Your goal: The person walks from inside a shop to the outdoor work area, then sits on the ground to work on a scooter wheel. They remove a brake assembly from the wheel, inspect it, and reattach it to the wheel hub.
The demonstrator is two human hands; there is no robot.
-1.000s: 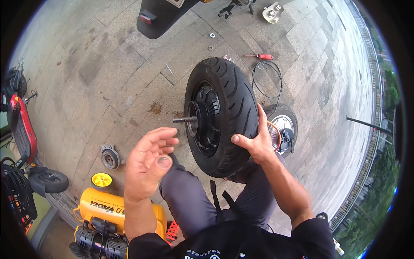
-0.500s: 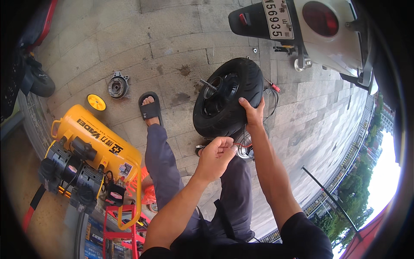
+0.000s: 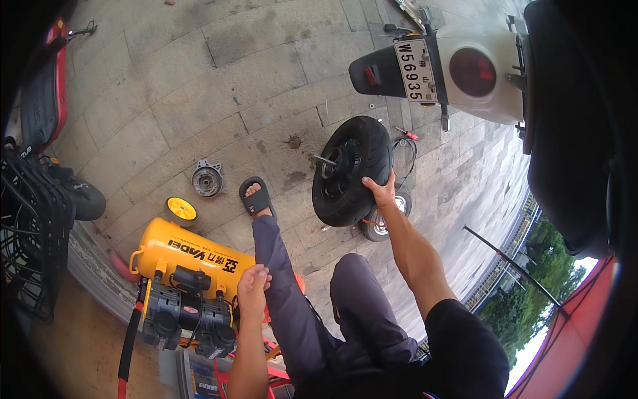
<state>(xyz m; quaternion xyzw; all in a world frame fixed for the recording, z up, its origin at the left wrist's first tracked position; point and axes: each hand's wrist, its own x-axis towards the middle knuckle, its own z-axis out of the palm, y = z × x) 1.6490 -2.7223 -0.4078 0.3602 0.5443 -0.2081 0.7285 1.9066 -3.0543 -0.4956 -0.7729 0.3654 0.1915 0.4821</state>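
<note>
My right hand (image 3: 382, 191) grips the tread of a black scooter wheel (image 3: 372, 143), thumb on the near side. The wheel stands tilted on the paving, a metal axle (image 3: 324, 159) sticking out of its hub. Over my left thigh, beside the yellow air compressor (image 3: 189, 245), my left hand (image 3: 253, 287) is held up with its fingers curled in and pinched. Whatever it may hold is too small to make out. A short orange-red line (image 3: 370, 222) shows under the wheel's lower edge. Behind it lies another wheel with a silver rim (image 3: 401, 205), partly hidden.
A grey metal hub cover (image 3: 207, 179) lies beyond my sandalled left foot (image 3: 255, 197). A red-handled screwdriver (image 3: 411, 135) and a black cable (image 3: 413, 159) are on the paving behind the wheel. A white scooter (image 3: 485, 83) stands at the far right, a black basket (image 3: 33, 219) at left.
My left hand has left the orange-red line by the wheel and moved left toward the compressor. My right hand keeps its hold on the wheel. The view has shifted.
</note>
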